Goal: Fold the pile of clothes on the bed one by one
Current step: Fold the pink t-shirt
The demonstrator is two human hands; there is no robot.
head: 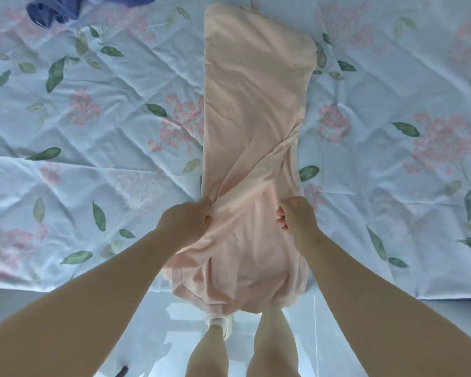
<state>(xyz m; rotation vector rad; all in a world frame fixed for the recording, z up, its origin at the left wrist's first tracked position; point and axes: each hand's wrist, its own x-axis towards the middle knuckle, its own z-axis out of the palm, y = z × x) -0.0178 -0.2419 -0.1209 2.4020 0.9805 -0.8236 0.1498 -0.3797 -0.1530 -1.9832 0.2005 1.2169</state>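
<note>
A long peach garment (256,104) lies folded lengthwise in a narrow strip down the middle of the bed, its near end bunched and hanging over the bed's front edge. My left hand (186,219) grips the strip's left edge, fingers curled into the fabric. My right hand (297,216) pinches the cloth close to the strip's right edge at the same height. Diagonal creases run up the cloth from both hands.
The bed is covered with a pale blue floral sheet (93,131). A crumpled blue garment (65,6) lies at the far left corner. Below the bed edge I see my legs and a white shoe (220,322) on a pale floor.
</note>
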